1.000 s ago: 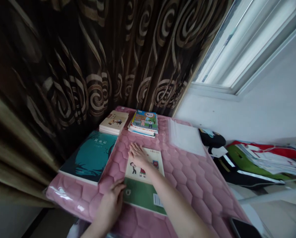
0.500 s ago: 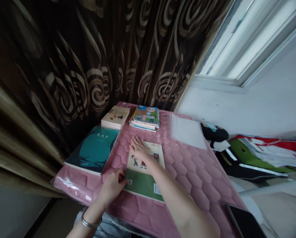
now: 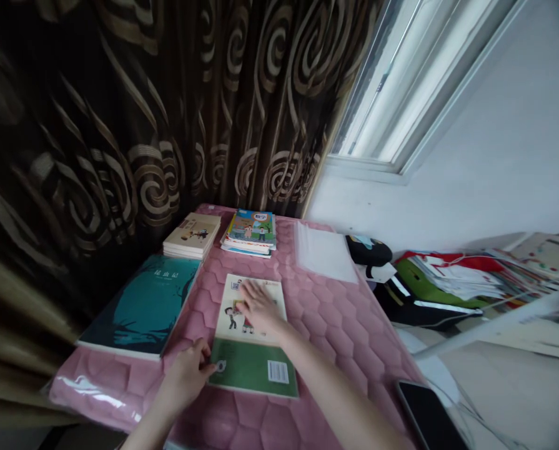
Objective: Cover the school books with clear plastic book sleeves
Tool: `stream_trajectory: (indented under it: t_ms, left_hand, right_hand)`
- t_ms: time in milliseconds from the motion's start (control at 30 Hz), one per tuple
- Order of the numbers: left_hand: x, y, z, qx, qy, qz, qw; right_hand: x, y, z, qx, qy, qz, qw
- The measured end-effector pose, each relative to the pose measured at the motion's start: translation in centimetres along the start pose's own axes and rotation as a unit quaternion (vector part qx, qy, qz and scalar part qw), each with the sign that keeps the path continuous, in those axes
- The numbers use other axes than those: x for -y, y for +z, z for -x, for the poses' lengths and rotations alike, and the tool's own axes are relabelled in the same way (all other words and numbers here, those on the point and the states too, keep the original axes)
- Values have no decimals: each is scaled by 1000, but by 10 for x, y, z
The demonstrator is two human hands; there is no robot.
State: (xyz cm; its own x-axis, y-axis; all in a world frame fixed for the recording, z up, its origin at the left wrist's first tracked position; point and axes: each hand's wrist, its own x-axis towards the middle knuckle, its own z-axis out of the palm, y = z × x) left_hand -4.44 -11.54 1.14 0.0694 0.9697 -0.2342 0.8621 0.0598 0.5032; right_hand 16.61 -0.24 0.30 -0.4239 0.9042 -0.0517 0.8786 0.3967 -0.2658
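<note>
A thin book (image 3: 247, 362) with a cream upper part, cartoon figures, a green lower band and a barcode lies flat in front of me. My right hand (image 3: 259, 305) rests flat on its upper half, fingers stretched out. At its lower left edge, my left hand (image 3: 190, 369) is closed, fingers curled and the thumb on the cover's edge by a small round mark. The undersides of the left fingers are hidden. To the left lies a large teal book (image 3: 143, 306). Behind it is a stack of beige books (image 3: 192, 234).
Colourful textbooks (image 3: 251, 231) are stacked at the back of the pink quilted table cover (image 3: 335, 350). White plastic sheets (image 3: 323, 250) lie at the back right. A phone (image 3: 429, 415) is at the right edge. Beyond it are bags and papers (image 3: 452, 275). Dark curtains (image 3: 167, 125) hang behind.
The view has shifted to the right, so the table sits further left. The right hand has slid from the book's upper left edge inward onto the cover, baring its upper left corner.
</note>
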Motion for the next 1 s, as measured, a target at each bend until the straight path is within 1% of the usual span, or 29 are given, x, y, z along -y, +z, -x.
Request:
stream_trajectory:
  t_ms: [67, 133, 167, 233, 300, 367, 400, 433, 467, 500, 533, 600, 633, 700, 767, 833, 933, 967, 1000]
  left_hand:
    - [0, 1, 0, 4, -1, -2, 1000]
    - [-2, -1, 0, 7, -7, -5, 1000]
    - [-4, -2, 0, 8, -10, -9, 1000]
    - [-7, -4, -1, 13, -19, -16, 1000]
    - [-9, -7, -1, 17, -25, -20, 999]
    - [-9, -8, -2, 16, -22, -23, 999]
    - [-8, -8, -3, 16, -19, -23, 999]
    - [-8, -8, -4, 19, -17, -22, 999]
    - [-7, -8, -4, 22, -16, -18, 999]
    - [-6, -8, -5, 28, -16, -14, 999]
    - [-5, -8, -5, 32, -16, -9, 999]
    - [-6, -10, -5, 35, -17, -4, 999]
    - [-8, -11, -4, 34, -19, -8, 999]
    - [-15, -16, -3, 32, -25, -27, 999]
    - [-25, -21, -1, 33, -32, -53, 998]
    - [-36, -25, -1, 34, -31, -76, 996]
    - [-45, -29, -4, 43, -20, -79, 996]
    - [-44, -30, -6, 46, -15, -67, 997]
    - [-42, -30, -8, 47, -9, -52, 998]
  right_hand:
    - [-26, -13, -14, -6, 73, 9, 997]
    - [-40, -21, -23, -7, 111, 19, 994]
    - [-42, -22, -25, -8, 123, 24, 992]
    - [-33, -18, -22, -10, 130, 29, 991]
    - [-13, -7, -10, -11, 110, 23, 994]
    - [10, 7, 10, -9, 46, 5, 999]
    - [20, 13, 21, -22, 2, 1, 1000]
    - [26, 18, 32, -38, -38, 0, 999]
    - [28, 21, 42, -48, -60, 0, 997]
    - [26, 21, 50, -51, -57, 0, 997]
    - [20, 19, 56, -47, -32, 0, 998]
    - [2, 11, 62, -25, 45, 4, 999]
    - [-7, 7, 63, -21, 72, 9, 997]
    - [-23, -1, 61, -23, 94, 19, 995]
    - [-28, -4, 59, -33, 93, 29, 995]
    - [-20, -2, 58, -39, 100, 38, 993]
    - [11, 8, 66, -48, 120, 33, 991]
    - [23, 14, 71, -51, 113, 24, 992]
    - [35, 19, 77, -62, 87, 11, 994]
